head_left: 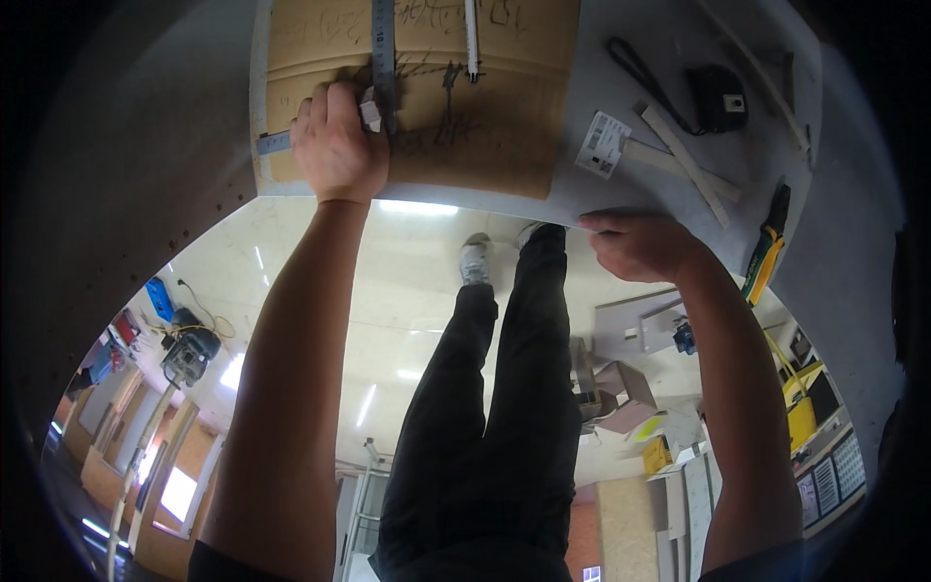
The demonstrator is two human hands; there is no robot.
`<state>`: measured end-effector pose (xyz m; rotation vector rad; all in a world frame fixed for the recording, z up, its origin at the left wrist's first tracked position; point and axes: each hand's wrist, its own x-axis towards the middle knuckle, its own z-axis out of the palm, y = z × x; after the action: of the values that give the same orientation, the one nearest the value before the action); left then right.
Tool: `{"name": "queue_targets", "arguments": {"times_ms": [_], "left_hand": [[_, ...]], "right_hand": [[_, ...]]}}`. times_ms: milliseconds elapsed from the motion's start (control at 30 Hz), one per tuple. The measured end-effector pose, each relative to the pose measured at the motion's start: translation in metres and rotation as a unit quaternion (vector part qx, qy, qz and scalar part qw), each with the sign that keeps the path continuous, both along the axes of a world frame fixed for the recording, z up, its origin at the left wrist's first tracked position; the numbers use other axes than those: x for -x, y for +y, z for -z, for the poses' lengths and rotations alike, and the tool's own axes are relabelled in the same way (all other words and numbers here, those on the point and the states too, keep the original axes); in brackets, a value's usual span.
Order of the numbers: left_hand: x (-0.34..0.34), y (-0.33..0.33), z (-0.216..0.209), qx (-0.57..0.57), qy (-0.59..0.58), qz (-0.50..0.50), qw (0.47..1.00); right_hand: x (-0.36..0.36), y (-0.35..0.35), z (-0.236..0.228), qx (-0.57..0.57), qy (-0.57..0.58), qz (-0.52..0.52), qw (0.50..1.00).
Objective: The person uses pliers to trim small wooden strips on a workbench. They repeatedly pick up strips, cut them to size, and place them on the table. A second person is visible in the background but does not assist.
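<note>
A brown cardboard sheet (pixel 504 126) with black handwriting lies on the grey worktop (pixel 592 73). My left hand (pixel 339 145) presses down near its left side, fingers curled round a steel square (pixel 384 58). One marked blade runs away from me; another marked strip shows left of the hand, its join hidden under the palm. A small pale block (pixel 370 110) sticks out beside the thumb. My right hand (pixel 640 244) is at the worktop's near edge, fingers bent and the index finger along the edge. A white pen (pixel 471 39) rests on the cardboard.
At right on the worktop are a black tape measure (pixel 716 97) with a strap, a white label (pixel 603 145), thin strips (pixel 684 160) and yellow-green pliers (pixel 766 242) at the edge. Below, boxes (pixel 621 396) and a dark machine (pixel 189 349) stand on the floor.
</note>
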<state>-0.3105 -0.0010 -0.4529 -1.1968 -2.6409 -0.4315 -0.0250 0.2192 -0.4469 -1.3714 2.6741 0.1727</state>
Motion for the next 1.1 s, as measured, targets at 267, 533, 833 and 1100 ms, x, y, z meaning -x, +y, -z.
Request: {"name": "queue_targets", "arguments": {"times_ms": [267,533,833,1100], "left_hand": [[0.0002,0.0005,-0.0004,0.001,-0.002,0.001,1.0],[0.0018,-0.0004,0.0021,-0.001,0.003,0.004,1.0],[-0.0004,0.0031,-0.0003,-0.015,0.011,0.0,1.0],[-0.0001,0.0007,-0.0008,-0.008,0.009,-0.001,1.0]], "right_hand": [[-0.0009,0.0007,-0.0007,-0.011,-0.007,-0.005,1.0],[0.0009,0.0007,-0.0023,-0.004,-0.019,0.006,1.0],[0.0018,0.0002,-0.0035,-0.025,-0.006,-0.015,1.0],[0.0045,-0.0008,-0.0068,-0.034,-0.007,-0.02,0.999]]}}
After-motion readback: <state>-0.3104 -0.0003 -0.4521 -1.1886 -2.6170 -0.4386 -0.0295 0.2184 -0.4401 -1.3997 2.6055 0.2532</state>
